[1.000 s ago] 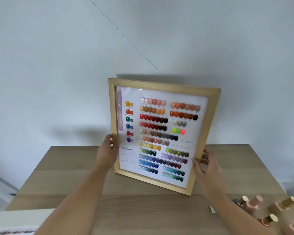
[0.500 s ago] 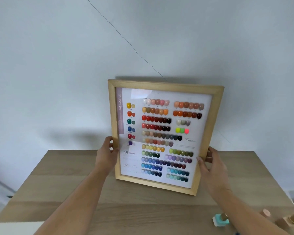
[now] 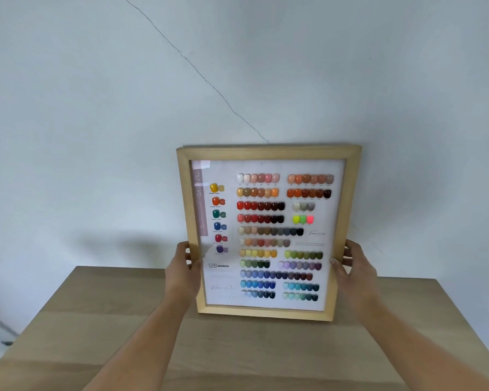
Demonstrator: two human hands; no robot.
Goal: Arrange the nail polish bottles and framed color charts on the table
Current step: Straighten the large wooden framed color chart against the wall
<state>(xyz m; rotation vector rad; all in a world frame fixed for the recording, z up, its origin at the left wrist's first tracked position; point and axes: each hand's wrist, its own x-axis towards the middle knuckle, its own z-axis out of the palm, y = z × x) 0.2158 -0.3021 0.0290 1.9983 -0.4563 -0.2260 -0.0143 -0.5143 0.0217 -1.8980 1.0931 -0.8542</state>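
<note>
A framed color chart [image 3: 266, 235], light wood with rows of coloured nail swatches on white, stands upright facing me near the back of the wooden table [image 3: 237, 356]. Its top edge is close to the wall; I cannot tell whether it touches. My left hand [image 3: 182, 273] grips the frame's left side low down. My right hand [image 3: 353, 270] grips the right side at the same height. No nail polish bottles are in view.
A pale wall [image 3: 96, 108] with a thin diagonal crack rises right behind the table. The table's left edge [image 3: 37, 320] and right edge [image 3: 469, 328] slope away toward me.
The chart has turned from tilted to nearly square and moved back toward the wall. The view has risen, so the bottles at the lower right have left the frame.
</note>
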